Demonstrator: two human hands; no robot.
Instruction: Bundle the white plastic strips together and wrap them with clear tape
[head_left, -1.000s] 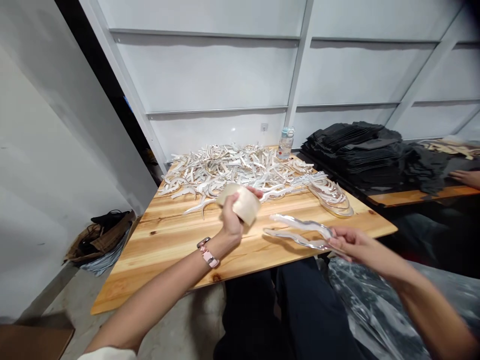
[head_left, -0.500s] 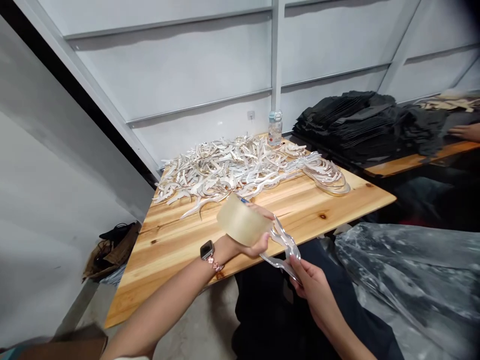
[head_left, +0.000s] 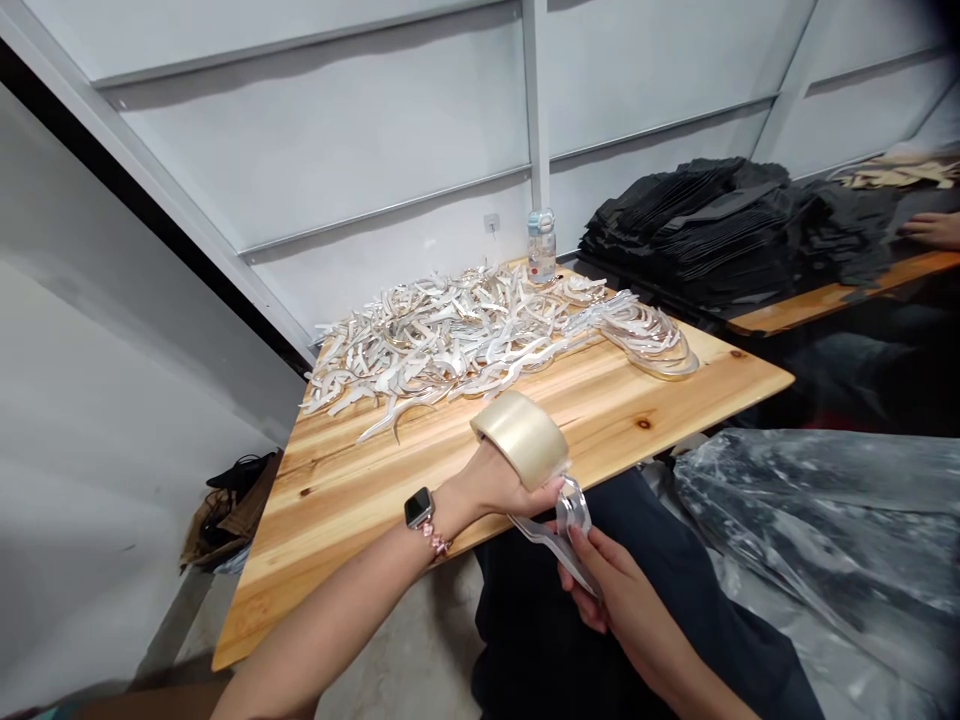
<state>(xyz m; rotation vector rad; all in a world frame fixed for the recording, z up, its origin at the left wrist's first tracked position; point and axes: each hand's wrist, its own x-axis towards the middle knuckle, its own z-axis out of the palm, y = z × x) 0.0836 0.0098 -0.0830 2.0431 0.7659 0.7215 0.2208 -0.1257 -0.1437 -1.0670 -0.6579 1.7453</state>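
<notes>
Head cam view, the only angle I've got: my left hand (head_left: 499,485) is wrapped around a fat roll of clear packing tape (head_left: 523,437), fingers curled under the roll with the wrist cocked so its lower edge sits right against the piece in my other hand. My right hand (head_left: 611,590) is pinching a clear plastic-wrapped silvery antler-shaped piece (head_left: 562,530) by its near end, thumb on top, fingers clenched underneath, so the far end pokes up toward the roll. Both hands hang just off the near edge of the light pine tabletop (head_left: 360,480), over my lap, I guess because that gives me elbow room.

Further back on the table, a big heap of silver-white antler pieces (head_left: 450,340) is spread out, well apart from my hands. A clear water bottle (head_left: 541,247) stands upright behind it by the wall. To my right there's a crinkly clear plastic sheet (head_left: 810,520), and a stack of black fabric pieces (head_left: 720,225) on the next table, where someone else's hand (head_left: 934,228) rests.
</notes>
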